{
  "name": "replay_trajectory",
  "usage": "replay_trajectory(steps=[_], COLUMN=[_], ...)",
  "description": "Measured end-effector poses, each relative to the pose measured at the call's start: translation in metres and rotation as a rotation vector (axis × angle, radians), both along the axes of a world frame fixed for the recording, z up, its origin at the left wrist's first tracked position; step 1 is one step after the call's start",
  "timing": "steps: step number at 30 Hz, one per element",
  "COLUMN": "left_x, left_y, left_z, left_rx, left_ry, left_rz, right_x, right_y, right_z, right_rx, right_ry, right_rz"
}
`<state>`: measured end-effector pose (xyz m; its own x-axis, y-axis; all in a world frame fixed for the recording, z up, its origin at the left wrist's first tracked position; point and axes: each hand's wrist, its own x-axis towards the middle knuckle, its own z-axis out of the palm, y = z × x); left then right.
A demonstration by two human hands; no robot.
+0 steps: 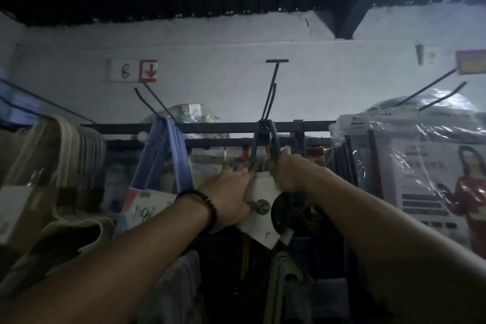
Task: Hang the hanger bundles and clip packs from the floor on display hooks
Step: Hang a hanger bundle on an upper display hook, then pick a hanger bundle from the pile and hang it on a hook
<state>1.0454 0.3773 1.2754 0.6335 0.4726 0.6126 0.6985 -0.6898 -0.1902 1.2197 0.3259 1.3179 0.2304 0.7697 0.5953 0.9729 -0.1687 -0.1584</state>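
Observation:
A bundle of dark teal hangers hangs with its top loop on the middle display hook, which juts from the black rail. A white paper label wraps the bundle lower down. My right hand grips the bundle's right side just below the hook. My left hand holds the label, thumb on its front. A blue hanger bundle hangs on the hook to the left.
Cream hangers fill the far-left hook. Plastic-wrapped packs hang at the right under two long hooks. A white tag marked 8 with a red arrow sits on the wall. More stock hangs in shadow below.

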Motion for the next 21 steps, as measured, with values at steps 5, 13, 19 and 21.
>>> replay_trajectory(steps=[5,13,19,21], left_x=[-0.047,-0.222,-0.438,-0.506], left_y=[-0.038,-0.114,-0.175,-0.201], left_z=[0.006,-0.059,-0.202,-0.263], left_rx=[-0.067,0.166,-0.066,-0.218], left_ry=[-0.118,-0.483,-0.572,-0.597], left_rz=[-0.045,-0.233,0.09,0.26], right_x=[-0.026,-0.202,-0.377,-0.44], right_y=[-0.038,-0.114,-0.153,-0.152], right_z=[-0.007,-0.045,-0.158,-0.215], right_rx=[0.226,0.387,0.169,0.037], right_ry=[0.014,-0.197,-0.07,0.003], right_rz=[-0.014,0.352,0.761,0.868])
